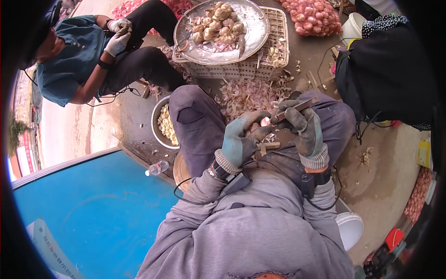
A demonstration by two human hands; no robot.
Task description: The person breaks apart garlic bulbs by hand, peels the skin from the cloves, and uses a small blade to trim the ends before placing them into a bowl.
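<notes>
My left hand (241, 138), in a worn blue-grey glove, pinches a piece of garlic (265, 122) with white and pinkish skin between thumb and fingers. Close beside it, my right hand (304, 128), gloved alike, is closed round a small knife (302, 108) with a brown handle; its blade is mostly hidden. Both hands are above my lap. Beneath and beyond them lies a heap of garlic skins (251, 95) on the floor. A large round metal tray (253, 32) ahead holds several garlic bulbs (216, 25).
The tray rests on a white plastic crate (278, 35). A metal bowl (155, 122) of peeled cloves stands left of my knee, near a plastic bottle (157, 168) and a blue board (107, 204). A co-worker (76, 60) sits at left. A garlic sack (312, 17) lies ahead; black cloth (381, 69) is right.
</notes>
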